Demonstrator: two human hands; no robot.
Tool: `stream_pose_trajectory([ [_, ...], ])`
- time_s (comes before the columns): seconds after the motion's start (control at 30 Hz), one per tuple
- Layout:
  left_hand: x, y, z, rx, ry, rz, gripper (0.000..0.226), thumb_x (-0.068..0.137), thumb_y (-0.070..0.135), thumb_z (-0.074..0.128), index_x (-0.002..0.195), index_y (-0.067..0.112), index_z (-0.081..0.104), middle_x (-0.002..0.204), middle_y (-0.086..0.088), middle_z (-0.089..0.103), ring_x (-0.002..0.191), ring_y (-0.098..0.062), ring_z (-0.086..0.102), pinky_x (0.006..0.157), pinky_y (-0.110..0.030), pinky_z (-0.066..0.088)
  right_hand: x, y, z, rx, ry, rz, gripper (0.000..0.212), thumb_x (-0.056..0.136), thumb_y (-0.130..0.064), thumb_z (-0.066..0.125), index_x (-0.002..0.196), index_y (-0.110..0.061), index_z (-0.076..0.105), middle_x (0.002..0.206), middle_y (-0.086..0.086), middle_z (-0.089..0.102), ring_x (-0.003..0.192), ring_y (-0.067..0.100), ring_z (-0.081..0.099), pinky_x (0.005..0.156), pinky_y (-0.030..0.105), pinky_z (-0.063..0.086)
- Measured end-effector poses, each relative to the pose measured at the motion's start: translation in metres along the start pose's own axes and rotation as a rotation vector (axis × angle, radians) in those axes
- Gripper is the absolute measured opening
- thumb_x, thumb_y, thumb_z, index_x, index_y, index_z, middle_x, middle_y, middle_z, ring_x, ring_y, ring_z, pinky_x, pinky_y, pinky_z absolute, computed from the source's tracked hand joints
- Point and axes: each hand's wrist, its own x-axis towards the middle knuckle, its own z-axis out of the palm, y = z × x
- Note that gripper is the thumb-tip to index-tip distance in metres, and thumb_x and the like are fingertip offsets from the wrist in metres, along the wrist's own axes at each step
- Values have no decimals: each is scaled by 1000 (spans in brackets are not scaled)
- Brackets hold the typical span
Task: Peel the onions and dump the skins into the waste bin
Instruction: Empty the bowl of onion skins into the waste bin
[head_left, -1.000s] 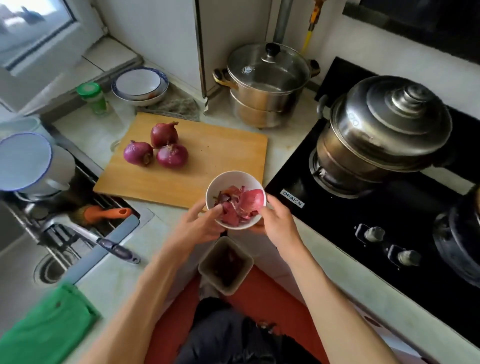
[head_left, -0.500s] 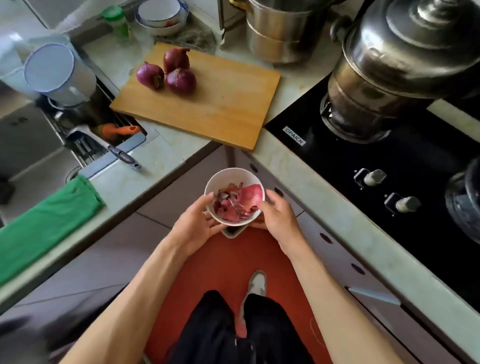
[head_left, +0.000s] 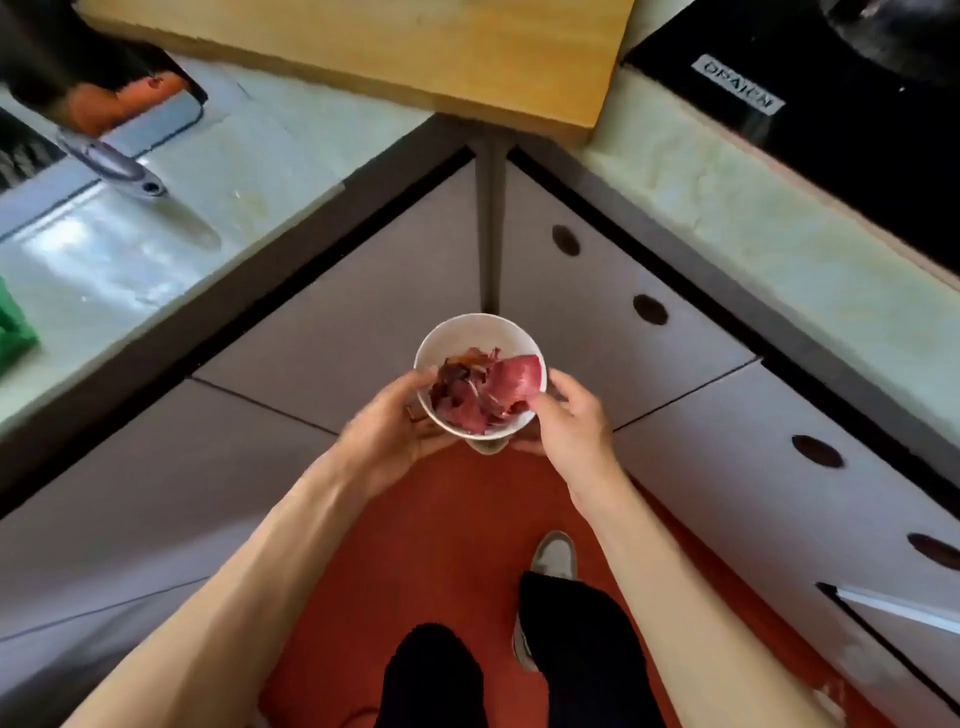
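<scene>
A white bowl (head_left: 470, 332) full of purple onion skins (head_left: 480, 389) is held low in front of the corner cabinets, above the red floor. My left hand (head_left: 387, 436) cups the bowl's left side and my right hand (head_left: 569, 423) grips its right side. Just under the bowl a sliver of the beige waste bin (head_left: 485, 446) shows; the rest of the bin is hidden by the bowl and hands. The onions are out of view.
The wooden cutting board (head_left: 395, 47) overhangs the counter corner at the top. A knife handle (head_left: 111, 163) lies by the sink at the left, a green cloth (head_left: 13, 332) at the left edge. The black stove (head_left: 852, 114) is at the right. Grey cabinet doors flank the red mat (head_left: 447, 545).
The view has tilted down; the onions and pots have left the frame. Both hands have carried the bowl of skins away from the counter and lower, over the bin on the floor.
</scene>
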Motion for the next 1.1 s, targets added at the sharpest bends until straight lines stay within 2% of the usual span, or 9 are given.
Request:
stream_pose_trajectory([
  [0.2, 114, -72, -58, -23, -41, 74, 34, 84, 20, 65, 117, 12, 64, 99, -7, 76, 81, -19, 76, 66, -36, 63, 91, 101, 17, -8, 13, 2, 27, 97, -3, 54, 99, -26, 68, 83, -7, 72, 70, 12, 71, 50, 24, 56],
  [0.3, 149, -96, -72, -5, -52, 92, 44, 79, 22, 68, 122, 11, 62, 108, -11, 72, 81, -20, 76, 68, -36, 64, 120, 134, 21, -75, 1, -12, 30, 98, -7, 52, 92, -35, 63, 93, -1, 73, 83, 19, 72, 53, 24, 58],
  [0.37, 172, -108, -79, 34, -53, 119, 35, 85, 23, 67, 118, 13, 64, 103, -9, 74, 76, -18, 76, 66, -34, 63, 139, 156, 22, -113, -7, -22, 28, 99, -11, 51, 92, -35, 63, 103, 4, 73, 90, 22, 72, 55, 26, 59],
  [0.47, 196, -126, -86, 51, -43, 132, 16, 97, 22, 62, 111, 15, 66, 81, -5, 76, 69, -18, 74, 67, -34, 64, 157, 183, 23, -140, -24, -25, 17, 99, -15, 52, 95, -26, 64, 104, 11, 74, 81, 24, 72, 53, 27, 58],
  [0.57, 204, -122, -83, 105, -41, 146, 12, 100, 24, 60, 103, 16, 68, 73, -5, 75, 77, -21, 70, 81, -39, 60, 164, 190, 24, -139, -24, -31, 13, 100, -19, 52, 95, -24, 64, 95, 8, 74, 75, 23, 71, 58, 27, 58],
  [0.67, 211, -115, -80, 195, -47, 254, 10, 101, 23, 61, 102, 19, 71, 86, -6, 75, 84, -23, 69, 83, -40, 59, 168, 198, 24, -135, 16, -75, 14, 98, -18, 52, 92, -24, 63, 90, 4, 73, 73, 18, 70, 60, 26, 54],
  [0.77, 226, -112, -83, 373, -10, 341, 22, 96, 26, 70, 117, 20, 71, 114, -9, 74, 93, -24, 74, 71, -36, 61, 171, 209, 20, -173, 48, -58, 15, 97, -11, 50, 93, -20, 61, 78, 2, 64, 68, 18, 61, 59, 27, 50],
  [0.93, 254, -113, -72, 659, 106, 460, 41, 87, 31, 81, 124, 26, 64, 117, -3, 69, 93, -20, 72, 64, -32, 61, 186, 210, 17, -168, 83, -40, 22, 97, -9, 48, 80, -21, 56, 76, 2, 64, 75, 24, 66, 73, 37, 58],
  [1.1, 286, -120, -68, 1062, 195, 635, 66, 80, 35, 87, 137, 21, 58, 131, -5, 63, 114, -25, 61, 90, -38, 54, 207, 218, 27, -310, 45, -18, 18, 92, -8, 51, 80, -19, 59, 83, 14, 68, 76, 26, 67, 73, 40, 59],
])
